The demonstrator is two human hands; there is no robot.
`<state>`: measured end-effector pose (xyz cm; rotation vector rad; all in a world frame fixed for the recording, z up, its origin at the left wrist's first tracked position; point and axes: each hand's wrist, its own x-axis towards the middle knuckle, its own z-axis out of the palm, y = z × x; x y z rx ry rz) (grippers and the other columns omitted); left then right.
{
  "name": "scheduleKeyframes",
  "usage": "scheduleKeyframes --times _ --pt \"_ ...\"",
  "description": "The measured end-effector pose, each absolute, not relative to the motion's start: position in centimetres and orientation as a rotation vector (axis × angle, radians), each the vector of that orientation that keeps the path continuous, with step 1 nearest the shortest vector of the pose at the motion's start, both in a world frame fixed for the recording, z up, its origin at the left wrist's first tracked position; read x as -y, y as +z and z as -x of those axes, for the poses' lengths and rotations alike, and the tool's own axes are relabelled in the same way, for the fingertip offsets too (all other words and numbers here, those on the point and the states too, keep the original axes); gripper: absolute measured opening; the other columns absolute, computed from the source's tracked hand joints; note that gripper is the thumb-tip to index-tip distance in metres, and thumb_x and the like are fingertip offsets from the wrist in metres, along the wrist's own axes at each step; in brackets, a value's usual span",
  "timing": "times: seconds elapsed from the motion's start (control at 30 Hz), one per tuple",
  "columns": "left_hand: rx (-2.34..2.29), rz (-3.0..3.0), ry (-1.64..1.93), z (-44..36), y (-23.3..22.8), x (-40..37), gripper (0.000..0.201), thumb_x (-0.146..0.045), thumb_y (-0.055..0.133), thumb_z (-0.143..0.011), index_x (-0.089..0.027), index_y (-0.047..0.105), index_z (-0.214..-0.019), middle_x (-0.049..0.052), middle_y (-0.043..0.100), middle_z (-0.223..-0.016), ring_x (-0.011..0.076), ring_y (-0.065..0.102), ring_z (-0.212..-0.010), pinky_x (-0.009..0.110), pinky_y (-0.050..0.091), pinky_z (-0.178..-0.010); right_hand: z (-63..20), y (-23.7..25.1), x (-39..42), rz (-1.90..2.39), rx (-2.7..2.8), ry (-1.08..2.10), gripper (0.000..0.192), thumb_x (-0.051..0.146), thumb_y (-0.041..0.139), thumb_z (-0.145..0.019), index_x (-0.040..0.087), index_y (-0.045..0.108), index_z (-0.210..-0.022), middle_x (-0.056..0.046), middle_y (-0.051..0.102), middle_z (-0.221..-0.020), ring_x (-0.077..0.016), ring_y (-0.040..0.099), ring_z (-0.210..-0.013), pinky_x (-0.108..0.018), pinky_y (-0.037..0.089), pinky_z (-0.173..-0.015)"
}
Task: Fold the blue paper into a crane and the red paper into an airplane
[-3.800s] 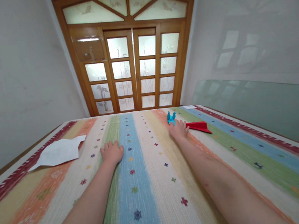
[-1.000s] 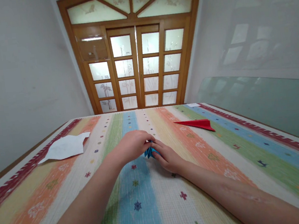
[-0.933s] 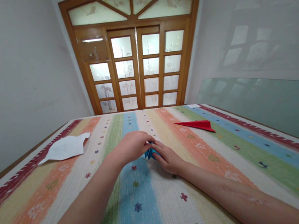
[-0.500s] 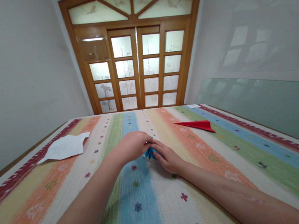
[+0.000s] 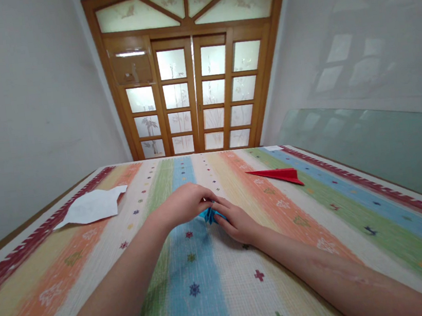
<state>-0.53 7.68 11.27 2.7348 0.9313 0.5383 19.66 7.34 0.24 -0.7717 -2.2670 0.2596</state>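
My left hand (image 5: 184, 208) and right hand (image 5: 235, 222) meet over the blue stripe of the striped cloth (image 5: 321, 226) that covers the worktop. Between them sits a small blue folded-paper figure (image 5: 207, 215), mostly hidden by my hands; only a bit of blue shows. Left fingers (image 5: 204, 198) are curled and closed onto the top of the figure, pinching it. Right fingers (image 5: 221, 209) are drawn together against its right side, pinching from there; the exact contact points are covered.

Count: one blue paper figure, at the middle of the cloth, in hand. One red folded paper plane (image 5: 277, 175), lying flat on the orange and green stripes, well apart to the right and beyond my hands. One white sheet of paper (image 5: 91, 207), crumpled at its edges, near the left border of the cloth, well apart from my left hand.

Beyond the worktop stands a wooden double door (image 5: 194, 72) with frosted panes. A pane of greenish glass (image 5: 369, 147) leans along the right wall.
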Motion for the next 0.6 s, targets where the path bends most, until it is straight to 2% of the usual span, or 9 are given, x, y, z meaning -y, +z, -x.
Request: scheduleKeyframes --times 0.23,0.33,0.47,0.6 --pt "-0.999 -2.696 0.589 0.48 11.24 -7.67 0.023 -0.023 0.056 -0.09 -0.021 0.074 -0.104 0.006 0.076 -0.096 0.0196 0.068 -0.085 0.029 0.048 -0.076 -19.58 0.55 -7.12 0.776 2.271 0.259 0.029 0.023 0.044 -0.097 0.026 0.054 -0.124 -0.009 0.055 -0.128 -0.025 0.055 -0.117 -0.043 0.047 -0.099" --pt "-1.038 -2.701 0.603 0.54 11.34 -7.53 0.023 -0.027 0.056 -0.09 -0.021 0.072 -0.105 0.006 0.075 -0.094 0.0195 0.067 -0.084 0.029 0.048 -0.075 -19.65 0.48 -7.14 0.809 2.275 0.236 0.033 0.024 0.044 -0.097 0.026 0.052 -0.129 -0.01 0.054 -0.129 -0.0251 0.054 -0.117 -0.043 0.046 -0.099" --pt "-1.167 -2.737 0.581 0.58 11.1 -7.48 0.022 -0.038 0.061 -0.086 -0.02 0.072 -0.089 0.005 0.074 -0.082 0.0191 0.064 -0.073 0.028 0.045 -0.065 -19.75 0.19 -7.27 0.851 2.258 0.184 0.038 0.025 0.044 -0.097 0.027 0.049 -0.134 -0.011 0.052 -0.132 -0.0261 0.052 -0.12 -0.045 0.045 -0.101" --pt "-1.266 -2.758 0.572 0.37 10.55 -7.68 0.024 -0.037 0.056 -0.087 -0.021 0.071 -0.078 0.004 0.072 -0.076 0.0179 0.061 -0.067 0.028 0.041 -0.06 -19.89 -0.11 -7.4 0.877 2.242 0.13 0.038 0.027 0.046 -0.096 0.027 0.052 -0.134 -0.012 0.054 -0.128 -0.0264 0.056 -0.115 -0.044 0.048 -0.097"
